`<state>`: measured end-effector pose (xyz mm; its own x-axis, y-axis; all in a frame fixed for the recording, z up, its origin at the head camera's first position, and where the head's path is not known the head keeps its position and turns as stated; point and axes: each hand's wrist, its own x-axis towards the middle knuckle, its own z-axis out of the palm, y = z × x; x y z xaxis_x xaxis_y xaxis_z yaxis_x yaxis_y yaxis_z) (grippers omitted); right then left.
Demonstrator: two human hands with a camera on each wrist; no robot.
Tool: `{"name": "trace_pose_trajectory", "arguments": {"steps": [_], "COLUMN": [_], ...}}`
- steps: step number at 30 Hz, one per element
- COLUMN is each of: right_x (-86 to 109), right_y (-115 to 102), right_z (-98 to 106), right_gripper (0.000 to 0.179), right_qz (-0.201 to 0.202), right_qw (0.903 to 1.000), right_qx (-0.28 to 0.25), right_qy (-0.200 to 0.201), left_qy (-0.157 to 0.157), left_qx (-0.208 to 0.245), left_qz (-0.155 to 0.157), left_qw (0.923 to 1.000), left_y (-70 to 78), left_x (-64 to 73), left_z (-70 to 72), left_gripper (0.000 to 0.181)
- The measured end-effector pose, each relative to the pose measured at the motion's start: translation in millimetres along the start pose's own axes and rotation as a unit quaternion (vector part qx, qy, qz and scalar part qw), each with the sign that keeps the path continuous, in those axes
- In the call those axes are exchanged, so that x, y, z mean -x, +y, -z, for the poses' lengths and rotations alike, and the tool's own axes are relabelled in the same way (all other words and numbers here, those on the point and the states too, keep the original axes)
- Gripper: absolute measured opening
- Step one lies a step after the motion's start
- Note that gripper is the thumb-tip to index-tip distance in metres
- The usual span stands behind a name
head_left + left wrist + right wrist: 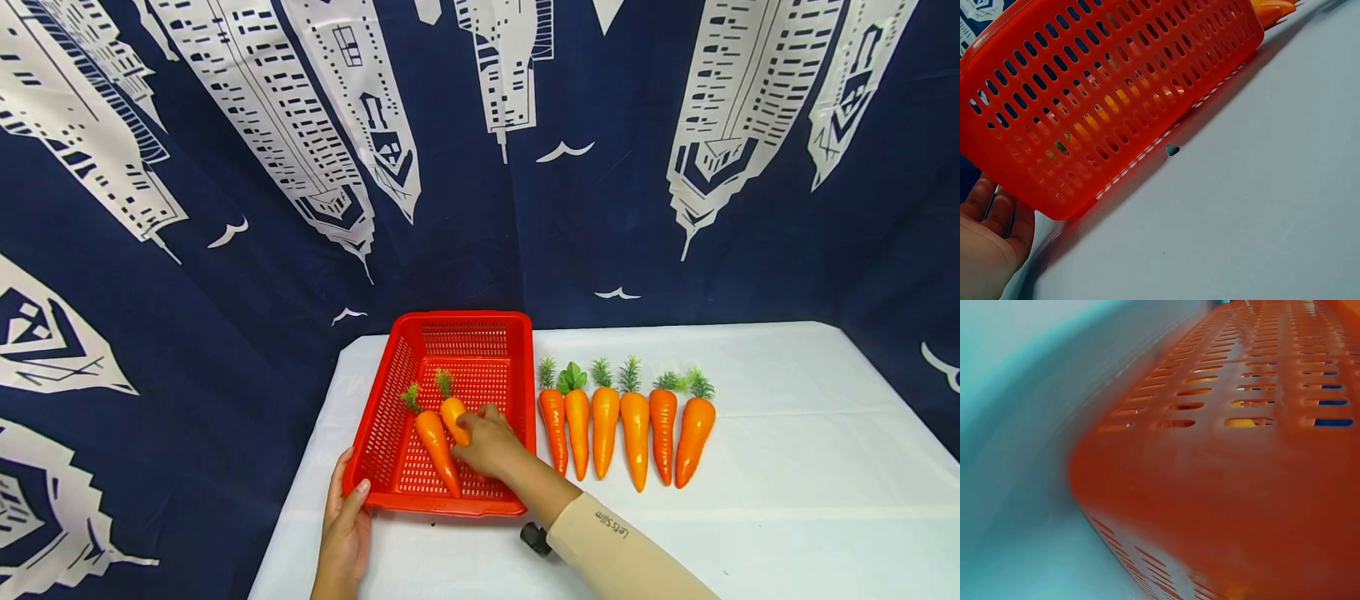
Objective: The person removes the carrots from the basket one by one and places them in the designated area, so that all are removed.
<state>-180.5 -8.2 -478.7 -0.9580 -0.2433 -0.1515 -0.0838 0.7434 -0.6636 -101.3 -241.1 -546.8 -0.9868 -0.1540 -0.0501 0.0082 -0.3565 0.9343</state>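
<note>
A red plastic basket with slotted walls sits on the left part of the table. My left hand grips its near left corner, thumb over the rim. In the left wrist view, the fingers bend against the basket's outer wall. Reaching inside, my right hand holds an orange carrot with a green top; its lower end is hidden by the hand. Beside it in the basket lies another carrot, tip toward me. The right wrist view shows only the basket's outer corner, not the hand.
Several carrots stand in a row right of the basket, among them a thick one at the right end. A small black object lies near the right forearm. White cloth covers the table; a dark blue patterned curtain hangs behind.
</note>
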Motion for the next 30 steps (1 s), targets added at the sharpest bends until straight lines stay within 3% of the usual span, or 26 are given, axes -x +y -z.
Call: {"name": "trace_pose_trajectory", "arguments": {"steps": [11, 25, 30], "right_x": [1.8, 3.3, 3.4], "right_y": [1.7, 1.2, 1.3], "right_z": [-1.5, -1.0, -2.5], "right_gripper": [0.051, 0.033, 0.027], "right_qz": [0.011, 0.019, 0.007], "right_qw": [0.995, 0.9927, 0.9944], "right_qx": [0.053, 0.048, 0.017], "right_qy": [-0.084, -0.109, -0.104], "left_qy": [-0.002, -0.01, -0.007], "left_qx": [-0.004, 0.006, 0.005], "left_qz": [0.001, -0.005, -0.004], "left_qw": [1.0, 0.9999, 1.0], "left_y": [0.4, -0.2, 0.0], "left_x": [1.2, 0.9, 0.8], "left_z": [0.1, 0.3, 0.0], "left_gripper": [0.058, 0.059, 0.058]}}
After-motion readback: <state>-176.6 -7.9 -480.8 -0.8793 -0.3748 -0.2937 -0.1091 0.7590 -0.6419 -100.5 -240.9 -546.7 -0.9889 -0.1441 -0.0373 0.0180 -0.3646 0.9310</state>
